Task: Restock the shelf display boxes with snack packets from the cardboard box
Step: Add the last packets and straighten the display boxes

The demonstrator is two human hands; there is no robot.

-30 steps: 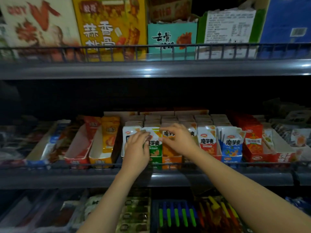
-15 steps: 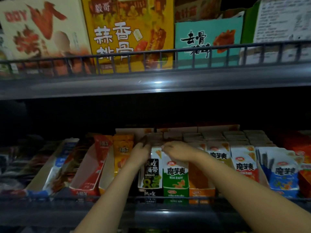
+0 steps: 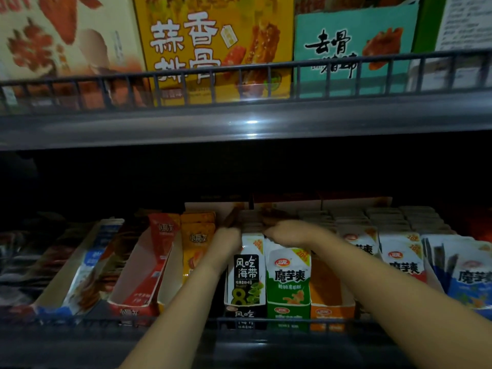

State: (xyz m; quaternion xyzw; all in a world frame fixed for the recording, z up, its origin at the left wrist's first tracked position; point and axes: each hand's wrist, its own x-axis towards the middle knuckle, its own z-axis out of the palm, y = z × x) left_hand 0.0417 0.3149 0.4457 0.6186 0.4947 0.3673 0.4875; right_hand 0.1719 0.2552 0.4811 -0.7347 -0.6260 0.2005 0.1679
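Shelf rail [image 3: 266, 321]: dark wire rail along the front edge of the middle shelf, nearest the camera
Black box [image 3: 246, 286]: black-and-white display box behind the rail, packets standing in it
Green box [image 3: 288, 288]: touching the black box on its right
Orange box [image 3: 331, 299]: right of the green box, partly behind the right forearm
Red box [image 3: 145, 272]: left of the arms, open tray, front part bare
Left hand [image 3: 226, 239]: at the top left edge of the black box, over the packets; blurred, so I cannot tell whether it grips anything
Right hand [image 3: 288, 231]: palm down over the packet tops [image 3: 251, 225] behind the black and green boxes; fingers hidden in blur, hold cannot be told
Blue box [image 3: 471, 278]: far right, well apart from the hands
Upper shelf [image 3: 247, 123]: grey, above the hands
Yellow carton [image 3: 213, 49]: on the upper shelf behind its rail, a teal carton [image 3: 354, 49] beside it on the right
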